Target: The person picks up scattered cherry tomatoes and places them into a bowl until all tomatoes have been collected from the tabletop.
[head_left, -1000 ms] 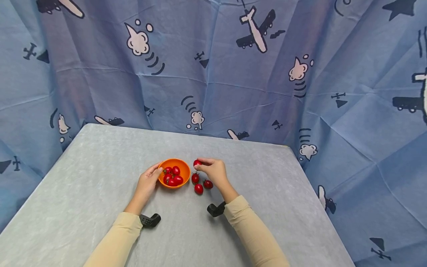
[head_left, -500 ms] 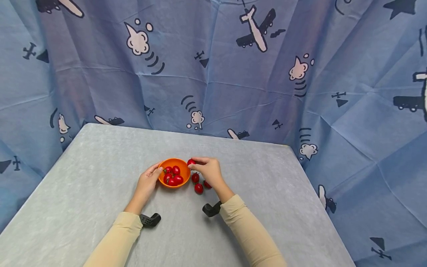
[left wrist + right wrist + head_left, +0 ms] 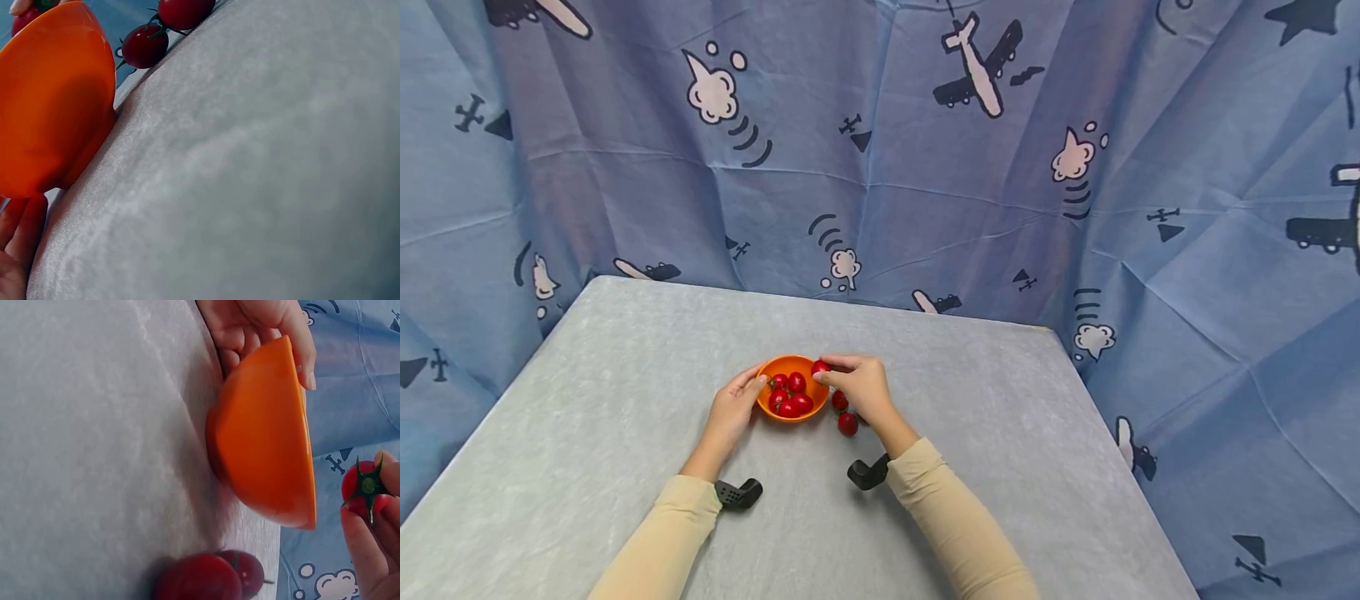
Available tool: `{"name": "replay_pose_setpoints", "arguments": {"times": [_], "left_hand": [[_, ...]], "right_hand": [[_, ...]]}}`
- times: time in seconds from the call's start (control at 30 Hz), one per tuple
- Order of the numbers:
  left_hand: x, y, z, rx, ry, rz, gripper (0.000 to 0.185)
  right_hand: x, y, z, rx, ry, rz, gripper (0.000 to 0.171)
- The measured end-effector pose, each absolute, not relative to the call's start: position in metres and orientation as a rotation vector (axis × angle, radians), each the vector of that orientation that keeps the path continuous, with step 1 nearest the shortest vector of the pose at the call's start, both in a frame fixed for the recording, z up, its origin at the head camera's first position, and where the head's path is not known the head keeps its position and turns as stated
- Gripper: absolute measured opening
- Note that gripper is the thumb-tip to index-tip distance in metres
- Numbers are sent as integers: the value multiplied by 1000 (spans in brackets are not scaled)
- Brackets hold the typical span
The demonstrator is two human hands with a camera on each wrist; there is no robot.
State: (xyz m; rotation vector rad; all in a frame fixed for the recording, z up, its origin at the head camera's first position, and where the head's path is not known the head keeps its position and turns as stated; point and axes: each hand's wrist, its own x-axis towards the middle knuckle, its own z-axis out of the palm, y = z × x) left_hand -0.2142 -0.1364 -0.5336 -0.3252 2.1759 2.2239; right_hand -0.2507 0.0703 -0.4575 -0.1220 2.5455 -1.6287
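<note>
An orange bowl (image 3: 817, 406) stands on the table with several cherry tomatoes (image 3: 802, 403) inside. My left hand (image 3: 733, 408) grips its left side, the thumb over the rim and the fingers along the outer wall. Between thumb and fingertips, my right hand (image 3: 863, 388) pinches a cherry tomato (image 3: 360, 487) with a green calyx, held above the bowl's right rim. Beside the bowl on the right lie loose cherry tomatoes (image 3: 847, 423), one of them mostly hidden behind the right hand. The left wrist view shows two of these loose tomatoes (image 3: 145, 46) past the bowl.
A pale grey cloth covers the table (image 3: 625, 375). Behind it hangs a blue curtain (image 3: 820, 108) printed with planes and clouds. Black wrist devices (image 3: 739, 494) are worn on both forearms and jut inward above the table.
My right hand has moved left with the pinched tomato, from beside the bowl to above its right rim. The left hand and the bowl have stayed in place.
</note>
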Motion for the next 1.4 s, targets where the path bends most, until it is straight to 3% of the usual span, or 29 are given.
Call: {"name": "replay_pose_setpoints", "arguments": {"times": [1.4], "left_hand": [[-214, -135, -534, -282, 2160, 2256, 49]], "right_hand": [[-245, 37, -471, -168, 2597, -1562, 28]]}}
